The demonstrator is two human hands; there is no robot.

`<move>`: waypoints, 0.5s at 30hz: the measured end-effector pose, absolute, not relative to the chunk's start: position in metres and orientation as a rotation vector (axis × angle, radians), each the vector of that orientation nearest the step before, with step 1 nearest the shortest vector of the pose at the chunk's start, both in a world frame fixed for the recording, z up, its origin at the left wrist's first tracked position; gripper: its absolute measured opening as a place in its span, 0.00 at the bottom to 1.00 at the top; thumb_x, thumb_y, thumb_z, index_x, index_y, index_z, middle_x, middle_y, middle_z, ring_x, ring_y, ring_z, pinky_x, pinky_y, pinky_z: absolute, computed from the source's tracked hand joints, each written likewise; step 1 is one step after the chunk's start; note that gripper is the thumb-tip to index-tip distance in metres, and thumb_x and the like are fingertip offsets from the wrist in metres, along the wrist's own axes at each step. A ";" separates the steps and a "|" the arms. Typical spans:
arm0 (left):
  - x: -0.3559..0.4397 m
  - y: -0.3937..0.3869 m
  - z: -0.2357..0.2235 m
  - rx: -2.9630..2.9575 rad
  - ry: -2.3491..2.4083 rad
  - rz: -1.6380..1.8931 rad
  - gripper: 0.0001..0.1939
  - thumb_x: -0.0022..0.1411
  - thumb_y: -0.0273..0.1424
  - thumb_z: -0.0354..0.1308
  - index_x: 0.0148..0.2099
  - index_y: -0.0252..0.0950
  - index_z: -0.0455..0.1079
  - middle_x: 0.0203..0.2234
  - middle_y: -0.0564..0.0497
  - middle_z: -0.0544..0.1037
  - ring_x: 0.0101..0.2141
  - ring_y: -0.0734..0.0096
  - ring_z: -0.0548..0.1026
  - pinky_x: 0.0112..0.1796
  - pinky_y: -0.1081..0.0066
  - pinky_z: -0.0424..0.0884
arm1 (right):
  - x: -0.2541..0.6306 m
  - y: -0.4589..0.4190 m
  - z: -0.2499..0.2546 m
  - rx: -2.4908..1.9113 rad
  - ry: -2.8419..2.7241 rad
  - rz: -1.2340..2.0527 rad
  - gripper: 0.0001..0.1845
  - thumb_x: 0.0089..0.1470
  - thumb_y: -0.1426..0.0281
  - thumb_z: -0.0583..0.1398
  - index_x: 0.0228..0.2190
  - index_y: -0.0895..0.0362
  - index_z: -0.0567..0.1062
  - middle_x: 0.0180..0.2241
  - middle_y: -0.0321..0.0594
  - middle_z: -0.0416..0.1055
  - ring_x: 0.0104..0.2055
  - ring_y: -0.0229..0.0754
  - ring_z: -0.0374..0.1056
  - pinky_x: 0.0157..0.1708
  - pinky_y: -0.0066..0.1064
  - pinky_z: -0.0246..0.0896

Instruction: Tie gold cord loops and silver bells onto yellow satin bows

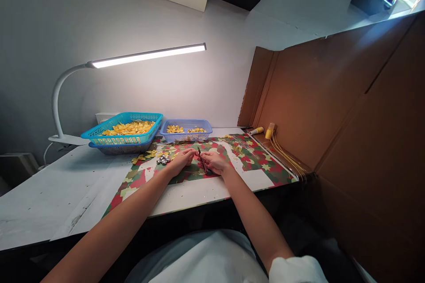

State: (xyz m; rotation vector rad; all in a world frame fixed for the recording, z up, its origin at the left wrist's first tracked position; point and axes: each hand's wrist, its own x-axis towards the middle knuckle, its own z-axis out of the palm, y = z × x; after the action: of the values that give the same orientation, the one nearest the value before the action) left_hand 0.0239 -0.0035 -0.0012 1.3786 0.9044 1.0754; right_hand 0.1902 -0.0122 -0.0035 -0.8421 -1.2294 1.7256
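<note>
My right hand [215, 162] is wrapped round small dark pliers [202, 162], whose tip points up and away from me. Close by on the left, my left hand [182, 161] pinches with thumb and fingers right by the tip of the pliers. What sits in that pinch is too small to make out. A cluster of shiny silver pieces [163, 159] lies just left of my left hand. Several yellow leaf-like pieces [141, 158] are scattered behind and beside it on the red and green patterned mat [265, 166].
A turquoise basket [96, 134] of yellow pieces sits stacked at the back left, beside a lilac basket [187, 137] holding more. A lit lamp [149, 55] reaches over the table. Yellow wires [287, 154] and two yellow-capped containers lie by the cardboard wall [315, 88].
</note>
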 end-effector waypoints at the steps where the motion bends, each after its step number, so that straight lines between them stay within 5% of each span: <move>1: 0.024 -0.004 -0.001 1.382 0.906 1.076 0.14 0.48 0.42 0.59 0.27 0.37 0.64 0.13 0.63 0.52 0.16 0.80 0.47 0.20 0.75 0.43 | 0.190 -0.012 -0.004 -0.841 -1.228 1.725 0.14 0.48 0.64 0.67 0.35 0.61 0.79 0.26 0.39 0.72 0.26 0.33 0.67 0.27 0.25 0.61; 15: 0.025 -0.006 0.001 1.387 0.900 1.083 0.13 0.49 0.41 0.58 0.26 0.37 0.64 0.13 0.62 0.52 0.16 0.80 0.48 0.19 0.75 0.44 | 0.190 -0.012 -0.005 -0.844 -1.187 1.732 0.12 0.48 0.66 0.67 0.34 0.62 0.79 0.23 0.37 0.71 0.24 0.32 0.67 0.25 0.23 0.62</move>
State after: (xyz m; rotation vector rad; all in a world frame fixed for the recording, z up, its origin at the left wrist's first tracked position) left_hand 0.0249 -0.0062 0.0013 1.3872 0.9001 1.0829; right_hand 0.1895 -0.0118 -0.0048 -0.8441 -1.1865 1.7323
